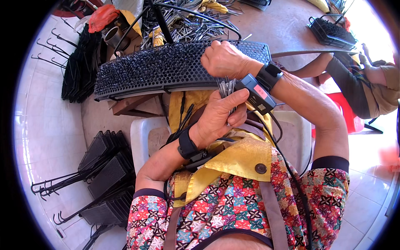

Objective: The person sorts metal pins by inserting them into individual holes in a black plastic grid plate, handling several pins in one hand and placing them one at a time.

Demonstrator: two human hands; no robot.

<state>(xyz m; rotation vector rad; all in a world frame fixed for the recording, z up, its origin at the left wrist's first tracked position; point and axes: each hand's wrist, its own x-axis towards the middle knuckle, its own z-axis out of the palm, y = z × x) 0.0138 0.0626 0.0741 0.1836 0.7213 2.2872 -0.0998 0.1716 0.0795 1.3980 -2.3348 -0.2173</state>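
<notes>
In front of me lies a long black perforated rack point(246, 48), slightly tilted. Its left and middle holes are filled with many small dark upright pieces; bare holes show toward its right end. My right hand point(225, 59) is closed over the right part of the rack, its fingers curled down, and what they pinch is hidden. Just below the rack's near edge my left hand point(221, 109) is closed round a bundle of thin metal strips point(226, 86), whose ends stick up above the thumb. A black box-shaped device point(256, 93) sits by my right wrist.
Loose metal strips point(187, 25) lie heaped on the table point(266, 27) behind the rack. A metal cup point(113, 36) stands left. Hooked black racks point(112, 175) rest on the floor at left. Another filled rack point(331, 31) stands far right, near a seated person point(354, 79). Cables hang by my apron.
</notes>
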